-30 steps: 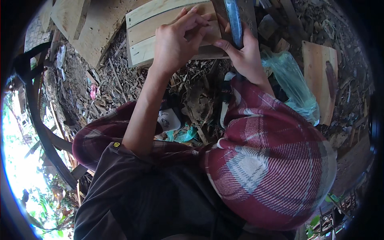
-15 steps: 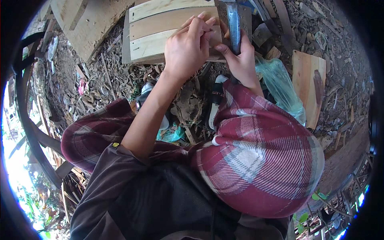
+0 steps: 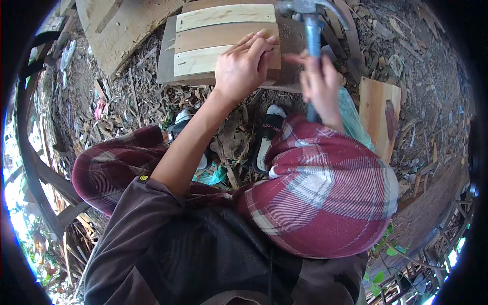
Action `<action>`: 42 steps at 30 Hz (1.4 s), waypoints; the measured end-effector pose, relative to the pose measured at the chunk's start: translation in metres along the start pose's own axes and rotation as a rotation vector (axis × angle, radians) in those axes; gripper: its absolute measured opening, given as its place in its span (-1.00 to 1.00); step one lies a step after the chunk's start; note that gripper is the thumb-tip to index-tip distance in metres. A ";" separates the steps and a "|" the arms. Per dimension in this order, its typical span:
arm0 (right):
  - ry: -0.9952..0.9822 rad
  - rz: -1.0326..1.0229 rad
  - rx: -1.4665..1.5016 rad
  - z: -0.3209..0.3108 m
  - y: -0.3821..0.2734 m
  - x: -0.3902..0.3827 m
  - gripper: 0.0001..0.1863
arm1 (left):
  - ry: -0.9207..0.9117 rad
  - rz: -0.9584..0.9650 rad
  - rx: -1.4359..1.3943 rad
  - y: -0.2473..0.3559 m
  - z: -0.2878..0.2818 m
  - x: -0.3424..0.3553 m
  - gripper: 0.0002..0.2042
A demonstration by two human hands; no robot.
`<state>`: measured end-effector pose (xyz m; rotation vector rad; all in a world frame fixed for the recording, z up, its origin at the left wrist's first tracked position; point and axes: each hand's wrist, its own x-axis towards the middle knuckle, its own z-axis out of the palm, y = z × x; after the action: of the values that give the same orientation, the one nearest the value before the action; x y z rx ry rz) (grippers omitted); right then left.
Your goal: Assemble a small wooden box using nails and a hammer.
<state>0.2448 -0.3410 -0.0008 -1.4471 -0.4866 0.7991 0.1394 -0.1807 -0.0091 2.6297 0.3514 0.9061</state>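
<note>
A claw hammer point(image 3: 313, 38) with a blue handle stands raised in my right hand point(image 3: 321, 84), whose fingers wrap its grip and look slightly blurred. Its metal head is up at the far edge, right of a slatted wooden panel point(image 3: 223, 36). Over the panel's right end rests my left hand point(image 3: 243, 63), with thumb and forefinger pinched together and the other fingers along the slats. Whatever is in that pinch is too small or hidden to make out. The panel, with pale and brown slats, lies on a darker wooden board point(image 3: 166, 63).
Another joined panel point(image 3: 378, 114) lies on the littered ground at right, beside a greenish plastic bag point(image 3: 356, 117). A large wooden sheet point(image 3: 127, 30) leans at the far left. My sandalled feet point(image 3: 269, 132) are below the work, among leaves and wood scraps.
My right hand has lifted the hammer away from the panel's right end, showing more of its claw head. My left hand keeps its place on the panel, while the view has shifted slightly.
</note>
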 end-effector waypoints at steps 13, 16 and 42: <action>-0.170 0.049 -0.623 -0.031 -0.083 -0.055 -0.70 | 0.026 -0.012 -0.047 -0.003 0.000 -0.002 -0.85; -0.129 -0.028 -0.601 -0.028 -0.080 -0.056 -0.70 | 0.011 -0.043 -0.050 0.003 -0.003 0.000 -0.84; -0.042 0.009 -0.636 -0.017 -0.079 -0.055 -0.69 | 0.032 -0.095 -0.136 0.000 -0.004 -0.001 -0.81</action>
<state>0.2352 -0.3877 0.0844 -2.0180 -0.8150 0.7125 0.1365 -0.1797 -0.0067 2.4554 0.4044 0.9091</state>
